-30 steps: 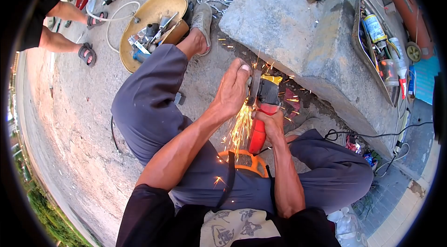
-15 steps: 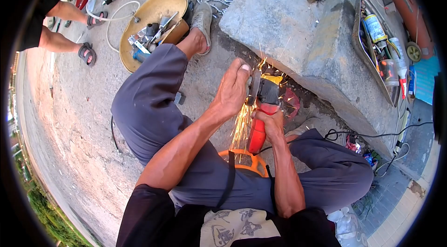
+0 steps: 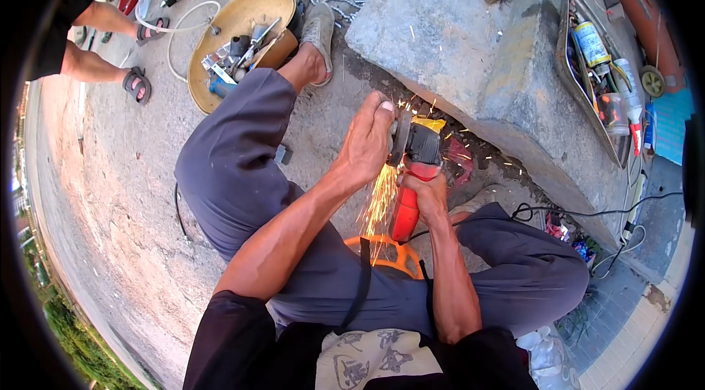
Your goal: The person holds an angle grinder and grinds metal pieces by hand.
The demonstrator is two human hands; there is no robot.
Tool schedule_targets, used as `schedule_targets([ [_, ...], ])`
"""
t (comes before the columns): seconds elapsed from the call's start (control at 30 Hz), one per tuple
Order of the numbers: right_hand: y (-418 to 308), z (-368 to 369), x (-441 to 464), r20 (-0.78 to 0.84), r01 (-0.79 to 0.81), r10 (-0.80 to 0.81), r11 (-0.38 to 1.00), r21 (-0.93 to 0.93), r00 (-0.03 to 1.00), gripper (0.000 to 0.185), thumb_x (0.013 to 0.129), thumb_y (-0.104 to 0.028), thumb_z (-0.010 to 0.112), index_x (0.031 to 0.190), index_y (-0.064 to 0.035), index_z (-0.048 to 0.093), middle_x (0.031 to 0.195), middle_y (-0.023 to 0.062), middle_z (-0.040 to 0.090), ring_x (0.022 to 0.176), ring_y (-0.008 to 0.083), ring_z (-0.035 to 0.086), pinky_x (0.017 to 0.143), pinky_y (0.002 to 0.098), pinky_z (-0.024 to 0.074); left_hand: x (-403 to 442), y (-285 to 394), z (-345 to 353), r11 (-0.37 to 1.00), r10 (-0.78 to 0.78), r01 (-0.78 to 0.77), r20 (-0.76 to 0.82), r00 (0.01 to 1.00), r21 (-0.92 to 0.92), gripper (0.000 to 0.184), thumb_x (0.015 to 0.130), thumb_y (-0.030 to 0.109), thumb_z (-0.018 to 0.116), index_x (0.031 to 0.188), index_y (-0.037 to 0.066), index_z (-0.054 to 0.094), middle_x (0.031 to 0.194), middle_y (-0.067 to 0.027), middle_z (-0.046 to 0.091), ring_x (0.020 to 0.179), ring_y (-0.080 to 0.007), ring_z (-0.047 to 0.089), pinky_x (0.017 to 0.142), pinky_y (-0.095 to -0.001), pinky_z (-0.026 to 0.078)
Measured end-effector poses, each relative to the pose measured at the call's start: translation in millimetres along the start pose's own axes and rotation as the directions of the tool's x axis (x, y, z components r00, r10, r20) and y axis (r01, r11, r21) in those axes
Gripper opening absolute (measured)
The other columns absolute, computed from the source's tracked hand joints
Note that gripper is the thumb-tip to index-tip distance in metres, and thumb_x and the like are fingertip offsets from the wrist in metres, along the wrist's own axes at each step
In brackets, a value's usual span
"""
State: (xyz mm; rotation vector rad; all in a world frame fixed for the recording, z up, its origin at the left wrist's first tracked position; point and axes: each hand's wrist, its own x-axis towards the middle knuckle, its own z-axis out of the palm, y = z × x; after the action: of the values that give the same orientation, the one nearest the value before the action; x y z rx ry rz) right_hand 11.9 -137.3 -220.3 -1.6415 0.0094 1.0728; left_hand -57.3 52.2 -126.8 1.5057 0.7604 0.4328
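Note:
An angle grinder with a red body and a dark gear head is in my right hand, whose fingers wrap round its body. Its disc faces my left hand. Close against the disc, the left hand's fingers are closed on something small, mostly hidden by the fingers. Orange sparks stream down from the disc toward my lap, and some scatter above and to the right. A yellow part shows at the far side of the grinder head.
Concrete blocks stand ahead. A tan basin of tools and parts lies left of my foot. At right is a metal tray with spray cans. The black cord runs right. An orange frame sits below; another person's legs show at left.
Both hands and the grinder stay nearly in place. The spark pattern differs, with more sparks now flying out to the right over the dirt and the block.

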Motion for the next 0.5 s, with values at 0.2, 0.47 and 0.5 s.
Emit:
schedule_targets([
  [0.2,-1,2,-2,-0.004,0.019,-0.019,1.0,0.019,1.0,0.02,0.073,-0.005,0.082,0.09,-0.0028,0.072,0.086,0.0021,0.07,0.075,0.0134,0.064,0.072,0.0311,0.0519,0,-1,-1,1.0,-0.004,0.004,0.007,1.0,0.012,0.027,0.107,0.02,0.039,0.1,0.0,0.056,0.087,-0.0103,0.052,0.086,-0.0179,0.047,0.084,-0.0357,0.042],
  [0.47,-2,2,-1,0.001,0.021,-0.021,1.0,0.012,1.0,0.022,0.073,-0.005,0.082,0.092,-0.0013,0.071,0.086,0.003,0.07,0.075,0.0138,0.064,0.071,0.0309,0.0515,-1,-2,0,1.0,-0.013,0.013,0.007,1.0,0.009,0.027,0.108,0.021,0.04,0.102,0.0,0.056,0.09,-0.0102,0.054,0.088,-0.0176,0.048,0.085,-0.0352,0.042],
  [0.5,0,1,0,0.007,0.027,-0.027,1.0,-0.001,1.0,0.022,0.073,-0.005,0.082,0.092,-0.0012,0.072,0.086,0.003,0.07,0.075,0.0138,0.064,0.071,0.0309,0.0516,0,-3,0,1.0,-0.014,0.014,0.002,1.0,0.001,0.027,0.108,0.02,0.04,0.102,0.0,0.056,0.09,-0.0102,0.054,0.088,-0.0176,0.049,0.085,-0.0351,0.043],
])
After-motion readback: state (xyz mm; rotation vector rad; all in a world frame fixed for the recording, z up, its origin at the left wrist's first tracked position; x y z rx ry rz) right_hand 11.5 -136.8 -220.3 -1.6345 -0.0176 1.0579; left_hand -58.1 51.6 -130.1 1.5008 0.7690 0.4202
